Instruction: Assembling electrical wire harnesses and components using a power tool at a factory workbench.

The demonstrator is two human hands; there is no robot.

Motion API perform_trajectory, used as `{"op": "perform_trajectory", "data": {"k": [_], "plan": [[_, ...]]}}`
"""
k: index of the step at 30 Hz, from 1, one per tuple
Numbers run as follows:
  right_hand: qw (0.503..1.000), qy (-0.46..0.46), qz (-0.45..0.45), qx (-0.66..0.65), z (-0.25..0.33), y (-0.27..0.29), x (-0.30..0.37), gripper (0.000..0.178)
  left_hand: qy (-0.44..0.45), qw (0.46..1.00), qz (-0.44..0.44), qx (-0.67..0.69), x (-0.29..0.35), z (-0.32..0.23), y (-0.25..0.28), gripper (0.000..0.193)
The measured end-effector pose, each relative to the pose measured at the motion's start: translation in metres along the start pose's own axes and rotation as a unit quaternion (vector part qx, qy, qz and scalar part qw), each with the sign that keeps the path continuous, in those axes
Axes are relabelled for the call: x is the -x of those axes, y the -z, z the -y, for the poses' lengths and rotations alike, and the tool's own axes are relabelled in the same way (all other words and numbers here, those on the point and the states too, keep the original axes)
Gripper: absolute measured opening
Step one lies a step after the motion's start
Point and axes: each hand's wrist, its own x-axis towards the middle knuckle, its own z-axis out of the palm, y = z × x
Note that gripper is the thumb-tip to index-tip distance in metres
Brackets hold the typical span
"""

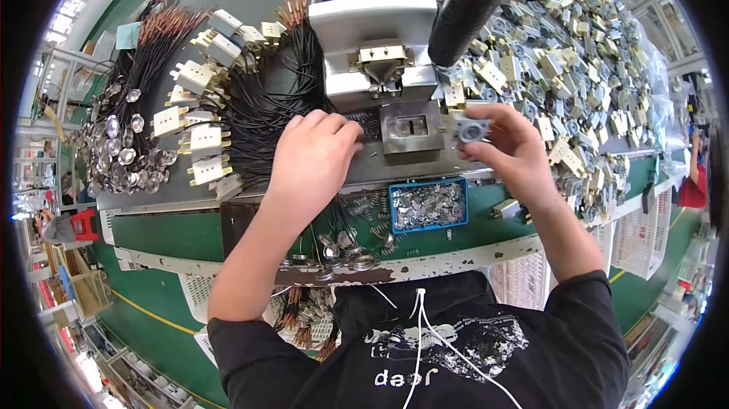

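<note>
My right hand (514, 147) pinches a small grey square housing (471, 129) with a round ring on its face, just right of a steel block (390, 139) that has a rectangular recess. My left hand (315, 147) is left of that block, its fingers curled down by a patch of small coil springs (363, 125) and black wires. Whatever its fingertips hold, if anything, is hidden. Behind the block stands a silver bench press (376, 25).
Black cables (266, 101) with cream-and-grey plug blocks (203, 139) and round metal caps (125, 154) fill the left. A large heap of similar housings (562, 60) covers the right. A blue tray (391, 211) of small metal pieces sits in front. A dark pole (474, 10) leans overhead.
</note>
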Motion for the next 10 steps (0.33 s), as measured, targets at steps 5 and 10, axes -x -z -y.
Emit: {"op": "perform_trajectory", "data": {"k": [5,10], "plan": [[0.997,-0.052,-0.01,-0.051,0.003,-0.006,-0.001,0.041,-0.003,0.999,0.026,-0.032,-0.005,-0.004,-0.019,0.015],[0.998,0.051,0.034,0.014,0.024,0.001,-0.006,0.041,-0.011,0.999,-0.007,0.039,-0.003,0.002,-0.011,0.014]]}}
